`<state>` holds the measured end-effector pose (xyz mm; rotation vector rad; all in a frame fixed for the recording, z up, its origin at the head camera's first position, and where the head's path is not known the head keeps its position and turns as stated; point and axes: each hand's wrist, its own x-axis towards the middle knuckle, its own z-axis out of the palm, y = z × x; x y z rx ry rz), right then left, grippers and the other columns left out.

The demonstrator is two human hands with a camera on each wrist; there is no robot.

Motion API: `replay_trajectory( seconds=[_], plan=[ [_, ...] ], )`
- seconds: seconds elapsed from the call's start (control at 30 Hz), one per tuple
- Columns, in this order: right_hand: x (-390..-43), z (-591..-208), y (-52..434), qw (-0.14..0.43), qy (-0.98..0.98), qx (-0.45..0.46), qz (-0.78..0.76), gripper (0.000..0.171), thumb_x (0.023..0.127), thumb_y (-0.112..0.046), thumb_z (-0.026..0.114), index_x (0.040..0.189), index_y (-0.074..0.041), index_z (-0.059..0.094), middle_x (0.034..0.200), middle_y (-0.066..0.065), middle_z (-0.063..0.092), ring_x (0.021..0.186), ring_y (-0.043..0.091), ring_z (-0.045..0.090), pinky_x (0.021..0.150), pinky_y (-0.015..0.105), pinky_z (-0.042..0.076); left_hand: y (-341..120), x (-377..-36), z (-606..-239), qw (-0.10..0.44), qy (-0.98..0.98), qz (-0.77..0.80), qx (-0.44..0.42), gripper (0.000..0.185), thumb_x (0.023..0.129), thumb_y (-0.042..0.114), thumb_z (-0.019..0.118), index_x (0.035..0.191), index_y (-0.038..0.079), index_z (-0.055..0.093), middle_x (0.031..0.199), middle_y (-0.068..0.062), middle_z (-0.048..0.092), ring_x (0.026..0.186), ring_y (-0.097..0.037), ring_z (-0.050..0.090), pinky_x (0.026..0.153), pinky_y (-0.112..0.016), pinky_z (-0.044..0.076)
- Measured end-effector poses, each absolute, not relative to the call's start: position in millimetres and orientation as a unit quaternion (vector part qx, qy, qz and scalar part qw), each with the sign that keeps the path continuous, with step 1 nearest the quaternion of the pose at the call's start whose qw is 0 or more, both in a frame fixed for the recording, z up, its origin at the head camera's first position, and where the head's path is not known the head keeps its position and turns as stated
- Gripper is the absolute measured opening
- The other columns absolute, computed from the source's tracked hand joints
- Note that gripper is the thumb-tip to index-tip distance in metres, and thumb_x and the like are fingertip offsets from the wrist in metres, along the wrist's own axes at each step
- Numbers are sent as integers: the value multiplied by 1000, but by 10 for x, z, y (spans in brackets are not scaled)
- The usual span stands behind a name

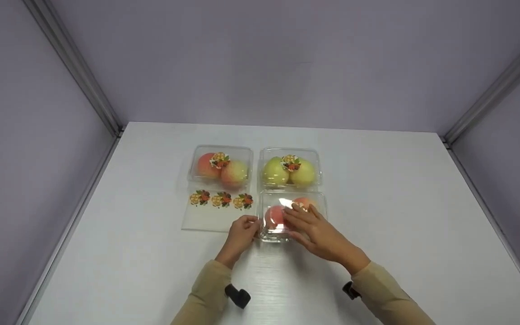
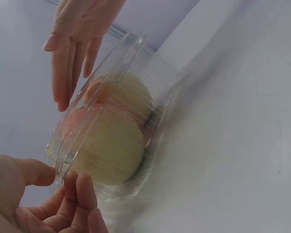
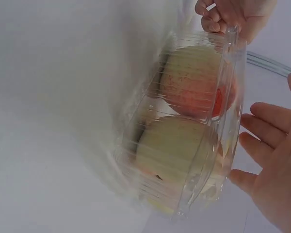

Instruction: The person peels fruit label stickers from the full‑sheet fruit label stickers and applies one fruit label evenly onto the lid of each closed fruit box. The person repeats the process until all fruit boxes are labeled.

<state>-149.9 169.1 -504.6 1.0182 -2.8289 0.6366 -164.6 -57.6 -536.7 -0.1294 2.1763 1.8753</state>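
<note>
A clear plastic clamshell box (image 1: 270,198) holding two red-and-yellow peach-like fruits (image 1: 274,216) sits on the white table in front of me. My left hand (image 1: 242,234) is at its near left corner; the left wrist view has the thumb and fingers (image 2: 78,196) pinching the rim. Over the lid lies my right hand (image 1: 321,235), fingers extended and spread, the fingertips (image 3: 247,121) right at the plastic in the right wrist view. Left of the box is a pale sticker sheet (image 1: 210,220) with a row of three fruit-picture stickers (image 1: 220,199).
Two more clear boxes stand behind, each with a fruit sticker on its lid: the left box (image 1: 199,151) has two red-yellow fruits, the right box (image 1: 269,153) two yellow-green fruits (image 1: 303,174). Purple-grey panels (image 1: 269,58) enclose the white table (image 1: 386,194) at the back and sides.
</note>
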Motion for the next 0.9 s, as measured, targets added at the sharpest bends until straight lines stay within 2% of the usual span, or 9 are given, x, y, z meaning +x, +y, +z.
replay_trajectory(
  seconds=[0.1,0.2,0.47,0.63,0.9],
  plan=[
    [-1495,-5082,1676,16,-922,340,186,54,100,-37,48,146,-10,41,154,6,40,146,26,33,120,54,17,-575,-1645,-5401,128,752,645,-46,28,97,15,53,112,-8,57,76,1,61,66,-6,52,61,-20,44],
    [-1498,-5113,1654,14,-925,342,166,55,100,-37,46,147,-10,39,156,6,37,147,25,31,120,55,16,-576,-1648,-5432,130,752,645,-46,28,97,17,54,113,-6,57,72,5,56,64,-4,50,61,-20,45],
    [-1516,-5193,1632,48,-936,316,148,54,100,-36,46,148,-13,38,156,4,38,146,26,33,119,59,18,-596,-1653,-5423,140,731,668,-29,22,98,15,53,111,-2,53,64,7,54,58,-3,53,61,-22,48],
    [-1544,-5240,1640,82,-940,295,151,54,98,-36,50,146,-13,42,153,4,43,144,28,37,117,62,20,-593,-1655,-5410,144,736,660,-32,23,98,17,54,111,-1,54,67,6,56,61,-4,54,63,-22,49],
    [-1589,-5261,1727,88,-955,231,163,58,98,-35,51,146,-5,39,154,11,39,145,29,34,119,60,16,-603,-1656,-5398,151,748,645,-41,24,99,18,52,114,0,54,73,4,60,65,-5,56,67,-24,51]
  ],
)
